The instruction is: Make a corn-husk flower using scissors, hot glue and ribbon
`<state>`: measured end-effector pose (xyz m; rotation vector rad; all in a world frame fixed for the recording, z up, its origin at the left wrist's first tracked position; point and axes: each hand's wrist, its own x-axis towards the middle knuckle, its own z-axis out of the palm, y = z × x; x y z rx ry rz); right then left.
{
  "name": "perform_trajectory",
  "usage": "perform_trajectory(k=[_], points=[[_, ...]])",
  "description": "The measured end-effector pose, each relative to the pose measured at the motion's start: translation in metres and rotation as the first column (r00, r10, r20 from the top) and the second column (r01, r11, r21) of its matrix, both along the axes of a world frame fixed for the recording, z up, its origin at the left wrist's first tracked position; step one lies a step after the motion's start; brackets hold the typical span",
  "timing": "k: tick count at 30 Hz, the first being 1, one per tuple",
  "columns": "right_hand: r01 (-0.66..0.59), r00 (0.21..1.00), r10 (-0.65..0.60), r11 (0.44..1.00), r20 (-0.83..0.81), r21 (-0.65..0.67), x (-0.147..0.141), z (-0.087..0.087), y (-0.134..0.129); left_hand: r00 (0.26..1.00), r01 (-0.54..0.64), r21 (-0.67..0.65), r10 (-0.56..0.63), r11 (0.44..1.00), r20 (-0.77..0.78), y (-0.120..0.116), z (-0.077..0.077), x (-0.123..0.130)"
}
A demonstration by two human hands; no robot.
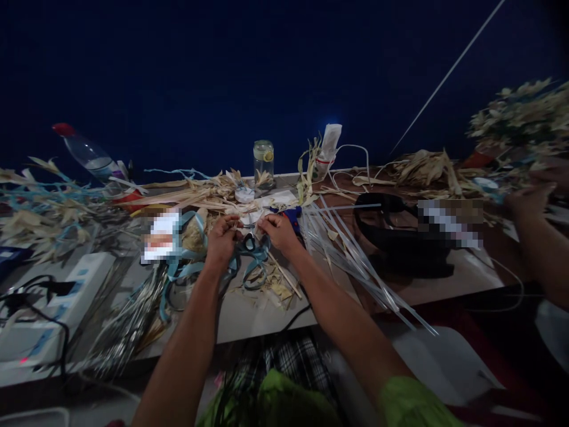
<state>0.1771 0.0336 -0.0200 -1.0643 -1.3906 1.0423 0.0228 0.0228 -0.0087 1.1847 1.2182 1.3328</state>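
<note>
My left hand (223,238) and my right hand (280,231) face each other over the middle of the table, fingers pinched. Something small and pale seems to lie between their fingertips, but it is too blurred to name. Just below the fingertips, dark loops that look like scissor handles (249,242) show. Light blue ribbon (255,270) curls beneath my hands, and more blue ribbon (186,270) lies left of my left hand. Dry husk scraps (280,289) and a thin stick are scattered near my right wrist.
Clear plastic rods (351,255) lie right of my right arm, beside a black headset-like object (400,249). Metal wires (133,320) and a white power strip (57,314) are at left. A jar (264,163) stands behind. Another person's hand (531,198) is far right.
</note>
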Motion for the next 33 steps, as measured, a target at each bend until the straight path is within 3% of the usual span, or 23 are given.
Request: perform_trajectory(k=[4,9,13,17,23,27,33], points=[[0.000,1.000,0.000,1.000,0.019,0.004,0.001,0.004,-0.002,0.992,0.120,-0.122,-0.115,0.985,0.052,-0.004,0.001,0.003],[0.008,1.000,-0.008,1.000,0.009,-0.020,0.001,0.007,-0.003,0.978,0.189,-0.108,-0.197,0.976,-0.072,-0.008,0.003,0.007],[0.016,1.000,-0.016,1.000,0.003,-0.007,-0.001,0.003,-0.002,0.957,0.176,-0.061,-0.186,0.982,-0.222,-0.008,0.002,0.010],[-0.007,1.000,0.007,1.000,0.002,-0.009,-0.002,0.001,-0.002,0.951,0.174,-0.060,-0.184,0.983,-0.250,-0.006,0.000,0.011],[0.051,0.994,-0.057,0.996,-0.090,-0.069,0.000,0.005,-0.002,0.966,0.048,-0.007,-0.048,0.999,-0.252,-0.003,-0.003,0.006],[0.050,0.987,-0.060,0.996,-0.152,-0.071,0.003,0.007,0.001,0.938,0.014,0.069,0.010,0.998,-0.345,0.001,-0.008,0.001],[0.021,0.991,-0.035,0.994,-0.128,-0.109,0.001,0.027,-0.008,0.939,-0.020,0.053,0.037,0.998,-0.343,0.005,-0.014,-0.004]])
